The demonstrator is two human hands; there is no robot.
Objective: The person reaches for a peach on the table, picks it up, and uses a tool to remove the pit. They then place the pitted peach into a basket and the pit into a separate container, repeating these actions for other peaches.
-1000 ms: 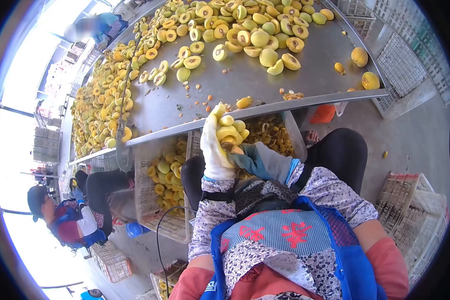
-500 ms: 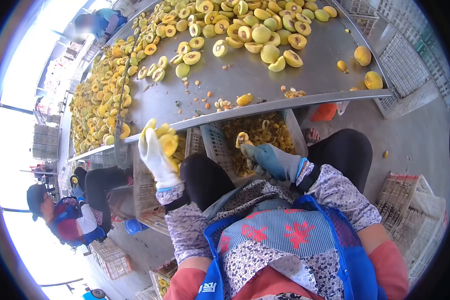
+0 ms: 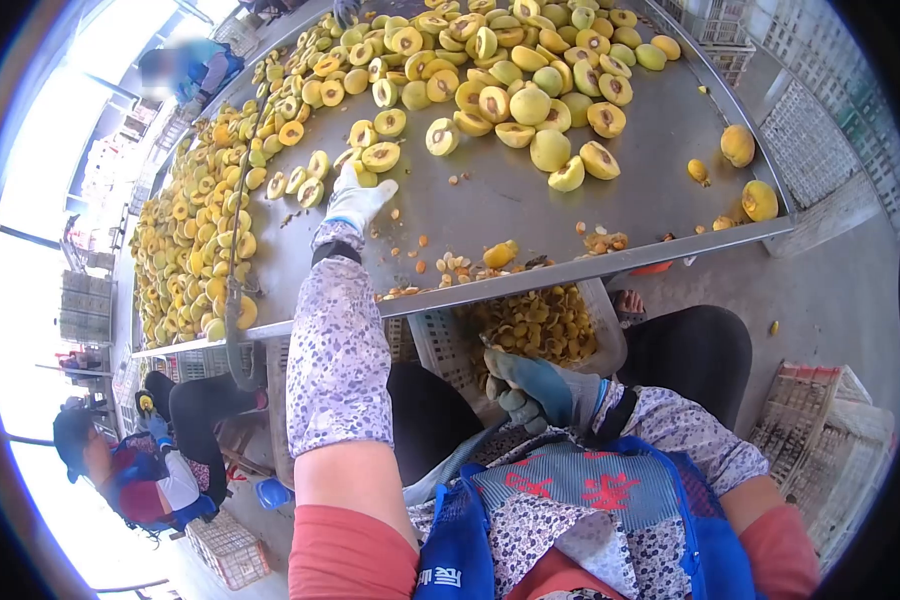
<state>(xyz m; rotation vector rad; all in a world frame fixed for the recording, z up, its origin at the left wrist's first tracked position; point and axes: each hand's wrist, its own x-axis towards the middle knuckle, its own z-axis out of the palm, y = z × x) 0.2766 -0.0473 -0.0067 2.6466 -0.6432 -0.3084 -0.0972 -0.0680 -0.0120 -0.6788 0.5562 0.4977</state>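
My left hand (image 3: 358, 200), in a white glove, reaches out over the metal table. Its thumb is spread, and its fingertips are right at a few cut yellow peach halves (image 3: 380, 157). My right hand (image 3: 538, 388), in a grey-blue glove, is closed low in front of my lap. A small thing pokes up past its fingers, and I cannot tell what it is. Just beyond that hand, under the table edge, a crate (image 3: 435, 345) holds yellow fruit scraps (image 3: 540, 325).
Many halved peaches (image 3: 490, 100) lie heaped across the metal table (image 3: 490, 215), with more (image 3: 185, 250) past a divider at left. Loose pits (image 3: 450, 265) sit near the front edge. One person (image 3: 135, 460) sits at left, another (image 3: 185, 70) far back. Crates (image 3: 820, 430) stand at right.
My left hand moved from the table's front edge, where it held peach pieces, forward to the halves on the table. The fruit piece at my right fingertips is gone, and that hand sits lower.
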